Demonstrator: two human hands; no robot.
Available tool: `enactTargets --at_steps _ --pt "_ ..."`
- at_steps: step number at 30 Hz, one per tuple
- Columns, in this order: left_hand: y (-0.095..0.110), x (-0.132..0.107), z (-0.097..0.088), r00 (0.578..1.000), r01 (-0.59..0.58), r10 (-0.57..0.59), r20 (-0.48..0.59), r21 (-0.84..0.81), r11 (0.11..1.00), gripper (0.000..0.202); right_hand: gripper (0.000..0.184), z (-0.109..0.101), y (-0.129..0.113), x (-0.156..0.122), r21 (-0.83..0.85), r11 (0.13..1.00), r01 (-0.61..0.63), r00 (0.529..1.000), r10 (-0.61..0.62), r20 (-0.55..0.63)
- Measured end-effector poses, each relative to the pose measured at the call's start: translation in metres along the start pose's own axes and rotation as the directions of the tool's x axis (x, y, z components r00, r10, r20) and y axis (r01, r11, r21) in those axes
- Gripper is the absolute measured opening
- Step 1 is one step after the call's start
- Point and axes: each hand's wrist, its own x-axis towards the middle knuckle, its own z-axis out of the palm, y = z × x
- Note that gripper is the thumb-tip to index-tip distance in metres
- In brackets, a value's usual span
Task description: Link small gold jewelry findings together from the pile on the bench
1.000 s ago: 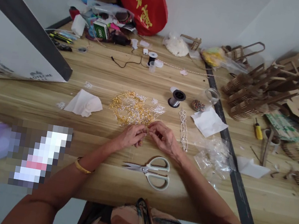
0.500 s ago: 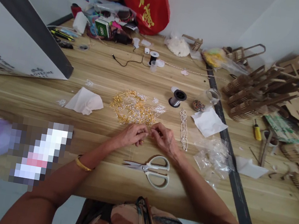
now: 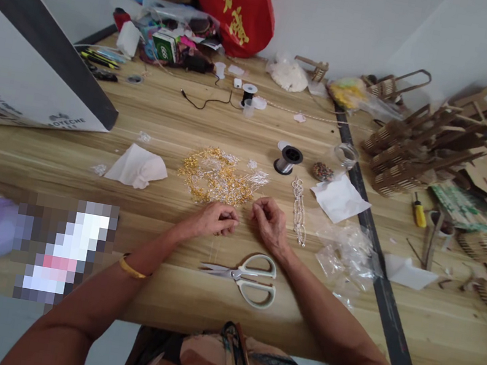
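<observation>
My left hand [image 3: 213,218] rests on the wooden table [image 3: 242,132] with its fingers curled and pinched together. My right hand [image 3: 267,222] lies a short gap to its right, fingers also pinched. What either hand holds is too small to make out. Just beyond both hands lies a heap of small gold and silver beads and findings [image 3: 219,175]. A beaded silver strand [image 3: 299,210] lies to the right of my right hand. White-handled scissors [image 3: 246,275] lie shut on the table right below my hands.
A spool of thread [image 3: 288,159], a glass jar [image 3: 343,157] and white paper [image 3: 338,198] sit beyond the heap. A crumpled tissue [image 3: 138,167] lies left. Clear plastic bags [image 3: 348,250] lie right. Laser-cut wooden baskets [image 3: 411,154] pile at the far right. A white box [image 3: 19,70] stands left.
My two hands, whose fingertips met a second ago, have drawn slightly apart, leaving a small gap between them. Nothing else on the table has moved.
</observation>
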Motion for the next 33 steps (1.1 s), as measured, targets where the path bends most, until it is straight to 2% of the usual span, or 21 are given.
enactTargets --at_steps 5,9,13,16,19,25,33 --pt "0.0 0.0 0.001 1.0 0.011 -0.011 -0.004 -0.05 0.999 0.02 0.017 0.001 0.0 -0.002 0.003 1.0 -0.005 0.999 0.005 0.035" --pt "0.003 0.0 0.002 1.0 0.011 -0.012 -0.022 -0.05 0.999 0.02 0.015 0.002 0.0 -0.004 -0.069 0.997 0.038 0.996 -0.032 0.087" --pt "0.007 0.0 0.004 0.998 0.031 -0.033 -0.046 -0.045 0.999 0.018 0.012 0.002 -0.005 -0.006 -0.152 0.976 0.154 0.983 -0.136 0.127" --pt "0.009 -0.001 0.005 0.998 0.036 -0.038 -0.058 -0.032 0.999 0.017 0.01 0.004 -0.009 -0.007 -0.174 0.944 0.28 0.951 -0.248 0.185" --pt "0.011 -0.002 0.005 0.998 0.025 -0.025 -0.057 -0.002 1.0 0.015 0.011 0.006 -0.009 -0.009 -0.215 0.913 0.346 0.923 -0.29 0.254" --pt "0.015 -0.004 0.007 0.996 0.06 -0.058 -0.067 0.025 0.998 0.016 0.014 0.007 -0.003 -0.012 -0.367 0.86 0.355 0.916 -0.242 0.32" --pt "0.008 -0.001 0.006 0.996 0.054 -0.055 -0.068 -0.014 0.998 0.017 0.014 0.007 -0.002 -0.01 -0.307 0.882 0.357 0.918 -0.27 0.291"
